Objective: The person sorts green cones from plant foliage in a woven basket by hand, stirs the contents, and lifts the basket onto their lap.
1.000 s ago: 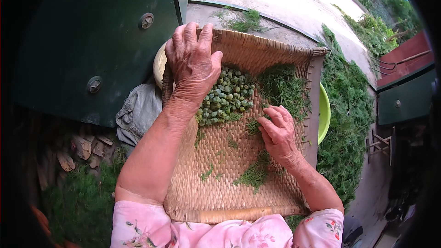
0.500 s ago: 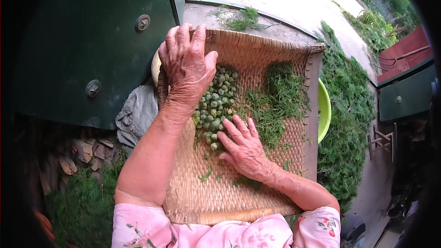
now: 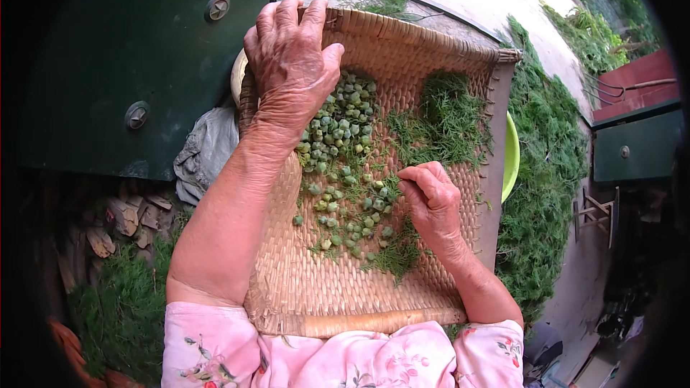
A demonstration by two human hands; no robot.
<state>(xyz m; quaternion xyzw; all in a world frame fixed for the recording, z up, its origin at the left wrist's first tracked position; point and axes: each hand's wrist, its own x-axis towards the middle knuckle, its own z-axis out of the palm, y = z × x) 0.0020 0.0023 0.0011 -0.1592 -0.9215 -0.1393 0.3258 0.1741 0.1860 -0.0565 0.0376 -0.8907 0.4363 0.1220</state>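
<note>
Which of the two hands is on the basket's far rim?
The left hand, hooked over the basket's rim; the right hand is nearer, beside round green cones.

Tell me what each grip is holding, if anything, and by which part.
The left grip holds the basket by its far rim, near the left corner. The right grip is curled beside green sprigs; whether it pinches any, I cannot tell.

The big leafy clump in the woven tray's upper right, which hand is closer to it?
The right hand: it is just below the leafy clump in the picture. The left hand is farther, at the upper left rim of the woven tray.
</note>
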